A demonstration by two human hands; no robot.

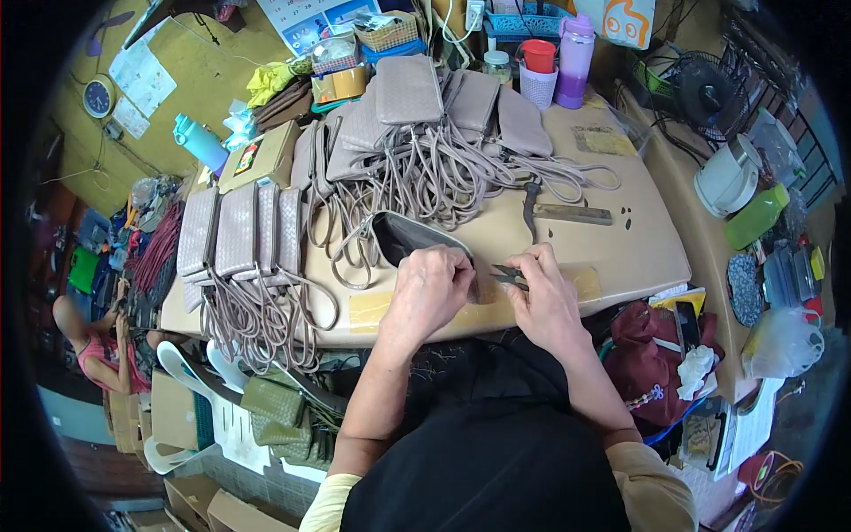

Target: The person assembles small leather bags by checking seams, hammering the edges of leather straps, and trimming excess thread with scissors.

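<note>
Left hand (432, 285) curled closed over the near edge of the open grey pouch (409, 238). Right hand (544, 300), just right of the pouch, pinches the thread snips (511, 277) between thumb and fingers, blades pointing toward the pouch. The left fingertips are hidden beneath the hand; whether the blades touch the pouch cannot be made out, and the corded bags (417, 133) heaped behind the pouch overlap.

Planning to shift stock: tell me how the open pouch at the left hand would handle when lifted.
Probably floppy: the pouch sags open at the left hand. Likely light: its walls look thin. The tangled straps beside it could snag.
</note>
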